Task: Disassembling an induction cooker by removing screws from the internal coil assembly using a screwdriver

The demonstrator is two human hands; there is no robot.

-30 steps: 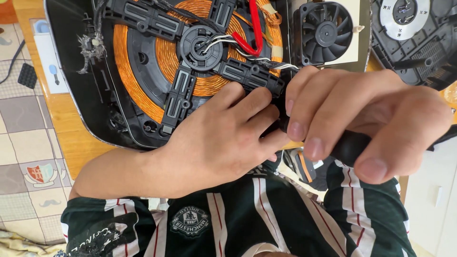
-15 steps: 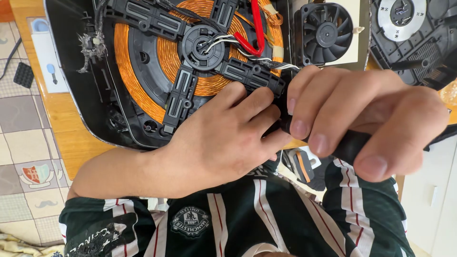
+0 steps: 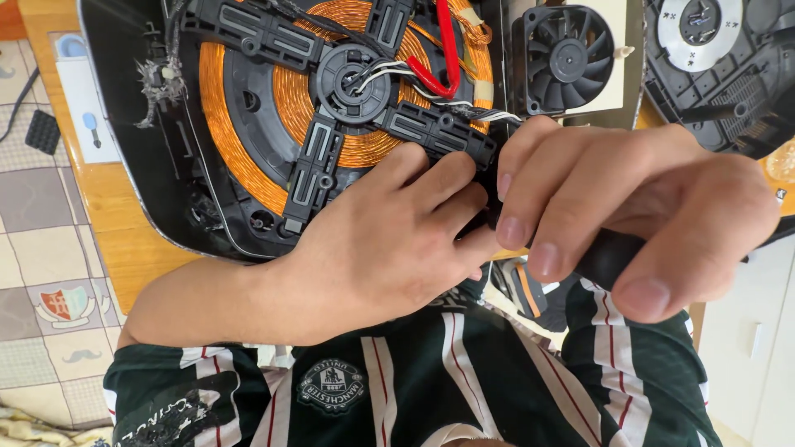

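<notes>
An opened induction cooker [image 3: 273, 157], its copper coil [image 3: 224, 124] and black cross-shaped bracket [image 3: 331, 99] exposed, lies on a wooden bench [image 3: 124, 240] above a patterned tile floor [image 3: 41, 273]. The left hand [image 3: 389, 248] rests on the bracket's lower right arm, fingers loosely spread. The right hand [image 3: 629, 207] has its grip closed around a black tool handle [image 3: 609, 257] just beside it. A small cooling fan [image 3: 567, 58] sits near the coil.

Black tool [image 3: 613, 252] mostly hidden btwn hands; tip not visible.
</notes>
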